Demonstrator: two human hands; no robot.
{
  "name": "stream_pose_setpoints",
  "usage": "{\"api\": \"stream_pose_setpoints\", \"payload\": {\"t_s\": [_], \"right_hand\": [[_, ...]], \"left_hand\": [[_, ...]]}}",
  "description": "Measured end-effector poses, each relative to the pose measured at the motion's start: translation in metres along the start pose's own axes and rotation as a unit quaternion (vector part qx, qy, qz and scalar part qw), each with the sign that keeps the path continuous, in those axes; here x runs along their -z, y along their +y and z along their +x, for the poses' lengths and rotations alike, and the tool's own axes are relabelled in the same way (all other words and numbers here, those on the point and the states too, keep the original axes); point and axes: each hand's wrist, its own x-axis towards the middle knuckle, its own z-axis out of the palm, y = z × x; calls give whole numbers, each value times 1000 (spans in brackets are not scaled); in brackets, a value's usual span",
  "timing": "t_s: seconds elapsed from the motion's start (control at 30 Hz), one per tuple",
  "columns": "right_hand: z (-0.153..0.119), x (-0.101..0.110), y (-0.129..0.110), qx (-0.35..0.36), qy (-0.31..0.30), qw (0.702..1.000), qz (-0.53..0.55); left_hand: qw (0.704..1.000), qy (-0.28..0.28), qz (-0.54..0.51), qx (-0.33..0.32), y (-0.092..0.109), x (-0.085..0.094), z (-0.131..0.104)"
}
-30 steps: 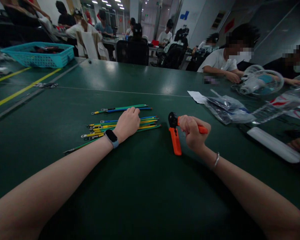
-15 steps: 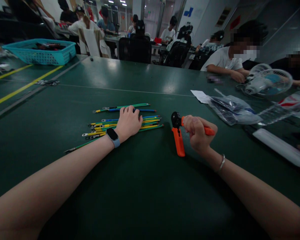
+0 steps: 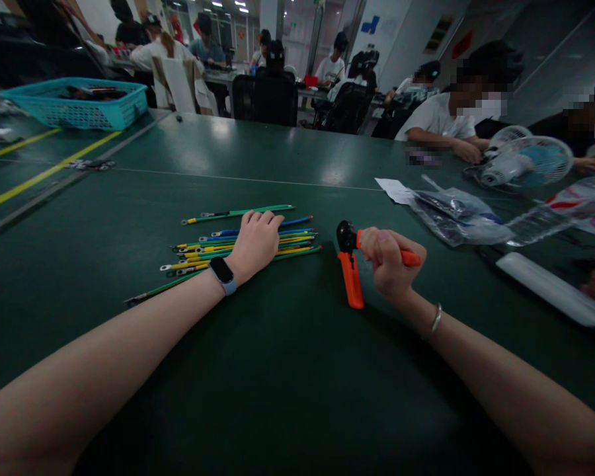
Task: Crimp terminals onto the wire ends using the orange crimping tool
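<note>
My left hand (image 3: 258,239) is closed over a row of short cables, its fingers curled round a blue cable (image 3: 296,221) that slants up to the right. Yellow-green cables (image 3: 203,256) with metal ring lugs at their left ends lie side by side under and beside the hand. Just beyond the fingertips are two green cables (image 3: 258,210). My right hand (image 3: 391,259) grips one handle of an orange-handled pliers-like tool (image 3: 351,281) with a rounded black head. Its other handle swings out towards me, so the handles stand wide apart. The tool's jaws are not clear.
A turquoise basket (image 3: 96,109) of dark items stands at the far left, near loose metal parts (image 3: 90,164). To the right lie white paper (image 3: 394,190), plastic bags (image 3: 459,215) and a white bar-shaped object (image 3: 550,289). A fan (image 3: 523,162) stands near a seated co-worker.
The blue cable under my left hand has tilted, its right end swinging away from me, and its lug has shifted right. The right hand keeps the tool with its handles spread.
</note>
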Motion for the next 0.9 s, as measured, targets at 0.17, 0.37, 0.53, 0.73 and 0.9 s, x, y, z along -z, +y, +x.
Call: {"api": "stream_pose_setpoints", "payload": {"t_s": [0.17,0.37,0.53,0.73,0.9], "right_hand": [[0,1,1,-6,-1,1000,-4],[0,2,2,2,-2,1000,0],[0,1,1,-1,1,1000,1],[0,2,3,9,-6,1000,9],[-1,2,3,0,0,1000,-8]], "left_hand": [[999,-35,-27,25,0,2,1],[997,-52,-14,50,0,4,1],[998,-47,-30,31,-2,4,1],[998,-39,-40,23,-1,3,2],[999,-8,-46,-24,-2,4,2]]}}
